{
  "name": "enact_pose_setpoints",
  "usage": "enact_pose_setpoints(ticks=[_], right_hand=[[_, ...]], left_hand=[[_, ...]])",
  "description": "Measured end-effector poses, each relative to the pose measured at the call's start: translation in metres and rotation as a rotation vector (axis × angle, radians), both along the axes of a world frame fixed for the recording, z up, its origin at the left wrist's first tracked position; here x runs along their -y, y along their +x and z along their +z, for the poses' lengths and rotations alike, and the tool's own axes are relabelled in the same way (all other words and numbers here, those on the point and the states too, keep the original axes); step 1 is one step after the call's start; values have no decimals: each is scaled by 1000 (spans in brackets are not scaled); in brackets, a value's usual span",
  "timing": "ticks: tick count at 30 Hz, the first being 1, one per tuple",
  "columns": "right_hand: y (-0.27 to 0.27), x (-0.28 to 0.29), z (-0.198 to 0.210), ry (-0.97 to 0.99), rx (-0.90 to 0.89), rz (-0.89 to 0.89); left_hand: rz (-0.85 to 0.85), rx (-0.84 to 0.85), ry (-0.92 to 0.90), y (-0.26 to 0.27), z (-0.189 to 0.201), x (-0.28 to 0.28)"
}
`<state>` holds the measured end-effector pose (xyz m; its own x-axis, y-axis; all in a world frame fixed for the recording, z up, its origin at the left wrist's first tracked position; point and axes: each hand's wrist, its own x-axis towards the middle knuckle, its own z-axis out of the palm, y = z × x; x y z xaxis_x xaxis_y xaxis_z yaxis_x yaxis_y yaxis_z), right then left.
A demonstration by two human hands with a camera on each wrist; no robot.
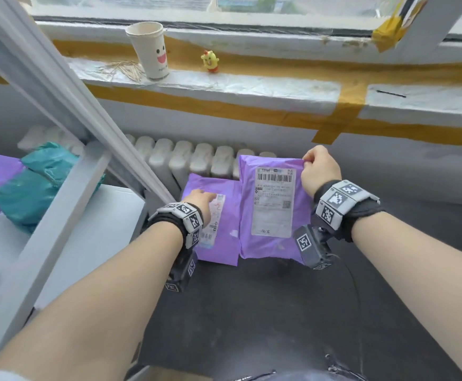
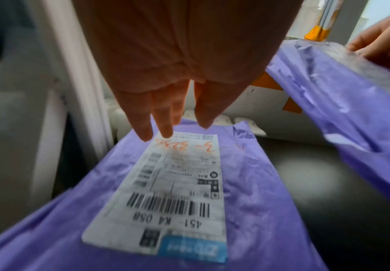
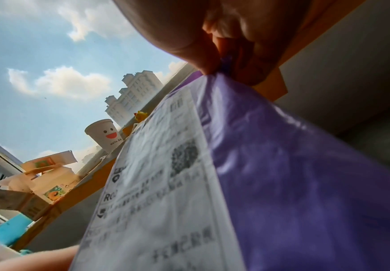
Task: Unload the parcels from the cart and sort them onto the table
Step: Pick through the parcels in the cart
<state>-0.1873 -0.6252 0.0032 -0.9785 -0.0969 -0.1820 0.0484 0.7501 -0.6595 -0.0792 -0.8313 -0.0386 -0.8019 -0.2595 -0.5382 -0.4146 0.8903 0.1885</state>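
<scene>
1. My right hand (image 1: pixel 319 171) has its grip pinched on the top corner of a purple parcel (image 1: pixel 268 204), which hangs upright over the dark desk (image 1: pixel 251 312).
2. Its white label (image 1: pixel 273 200) shows a barcode; the rest is too blurred to read.
3. My left hand (image 1: pixel 201 200) rests with straight fingers (image 2: pixel 164 117) on a second purple parcel (image 1: pixel 221 240) lying flat on the desk, holding nothing.
4. That label (image 2: pixel 178 192) reads "451 K4 058", with "3-3236" handwritten in red.
5. A paper cup (image 1: pixel 150 49) on the windowsill (image 1: pixel 251 86) says "Hello" under a smiling face.
6. More purple and teal parcels (image 1: pixel 32 188) lie on the cart (image 1: pixel 65 215) at left.
</scene>
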Motion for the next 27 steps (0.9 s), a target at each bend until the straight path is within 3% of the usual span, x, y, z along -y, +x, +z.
enact_pose_setpoints(ticks=[7, 10, 15, 18, 23, 27], right_hand=[[12, 71, -25, -13, 171, 68], [25, 90, -44, -19, 286, 127], [49, 94, -60, 133, 490, 58], [66, 99, -68, 84, 637, 51], [76, 106, -73, 91, 584, 93], [73, 110, -69, 26, 534, 38]], left_hand=[[364, -181, 93, 32, 5, 29], [356, -171, 94, 47, -1, 36], [314, 41, 16, 62, -23, 32], [341, 80, 19, 64, -30, 28], [301, -14, -53, 61, -24, 36], [271, -73, -4, 62, -19, 38]])
